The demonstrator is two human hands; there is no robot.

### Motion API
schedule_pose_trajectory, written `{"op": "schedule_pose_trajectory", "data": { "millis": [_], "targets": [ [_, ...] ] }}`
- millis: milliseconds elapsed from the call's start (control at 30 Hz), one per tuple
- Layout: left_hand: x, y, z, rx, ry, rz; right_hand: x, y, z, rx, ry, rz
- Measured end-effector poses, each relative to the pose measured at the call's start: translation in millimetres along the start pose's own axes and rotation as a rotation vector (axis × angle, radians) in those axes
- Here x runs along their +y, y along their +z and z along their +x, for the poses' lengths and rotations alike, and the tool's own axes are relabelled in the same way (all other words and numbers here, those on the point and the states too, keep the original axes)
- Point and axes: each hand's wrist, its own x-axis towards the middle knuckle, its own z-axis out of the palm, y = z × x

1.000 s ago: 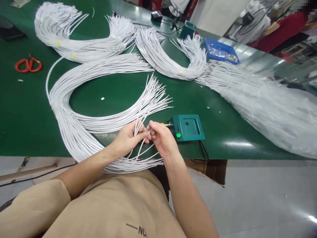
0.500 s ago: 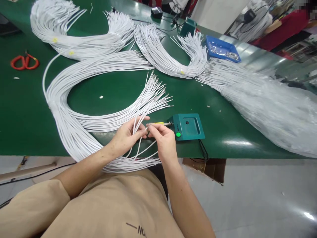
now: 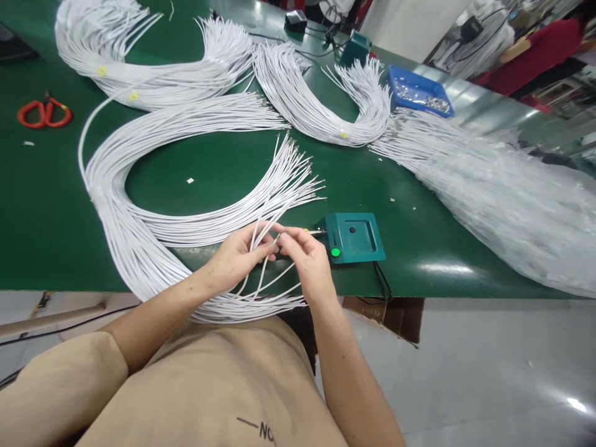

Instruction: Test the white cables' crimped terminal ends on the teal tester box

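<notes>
Thin white cables cross the fingers of my left hand, which is closed on them near the table's front edge. Its thumb and fingertips pinch a cable close to the end. My right hand is closed beside it, with thumb and forefinger pinching the small metallic tip of that same cable. Just right of my fingers is a teal device with a green button and a thin metal rod pointing toward my hands. A large curved bundle of white cables lies around my left side.
Further bundles of white cables lie at the back. A blue tray holds small metal parts. Red-handled scissors lie at the left, and plastic-wrapped cables at the right. A person in a red sleeve is at the far right.
My right forefinger has stretched a little toward my left fingers, covering the yellow piece by the rod. Both hands otherwise stay in place. The view shifts very slightly.
</notes>
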Motion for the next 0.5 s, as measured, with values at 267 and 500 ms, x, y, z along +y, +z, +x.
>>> {"op": "schedule_pose_trajectory", "data": {
  "millis": [267, 500],
  "targets": [
    [-3, -0.3, 8, -0.024, -0.307, -0.506, 8, -8, -1, 0.022, -0.706, -1.04],
    [-8, 6.2, 22, 0.067, -0.184, -0.191, -13, -42, 20, -0.004, -0.637, -1.328]
  ]
}}
